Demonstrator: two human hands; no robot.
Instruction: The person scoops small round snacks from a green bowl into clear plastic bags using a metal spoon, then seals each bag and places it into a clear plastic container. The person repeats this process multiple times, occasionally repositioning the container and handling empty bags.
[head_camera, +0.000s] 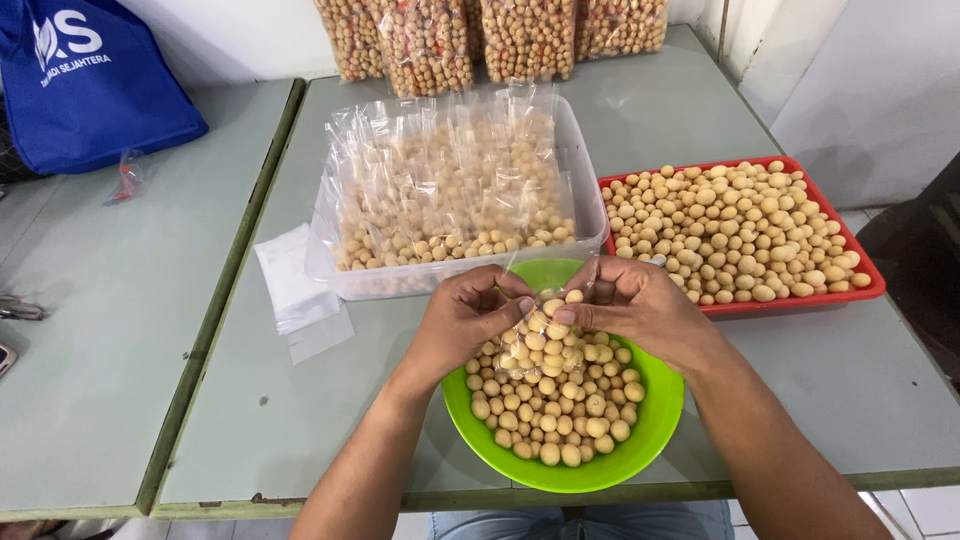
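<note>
Head cam: both hands (545, 315) pinching small clear bag (535, 340) w/ snack balls over green bowl (655, 415)

Soft, even daylight is filling the scene, leaving only faint shadows under the green bowl (560, 470) and beneath the forearms. Glare is glinting off the clear plastic bags in the clear tub (590, 215), washing out their contents. The picture is staying sharp at the centre, while straight table edges are bowing slightly toward the corners.
</note>
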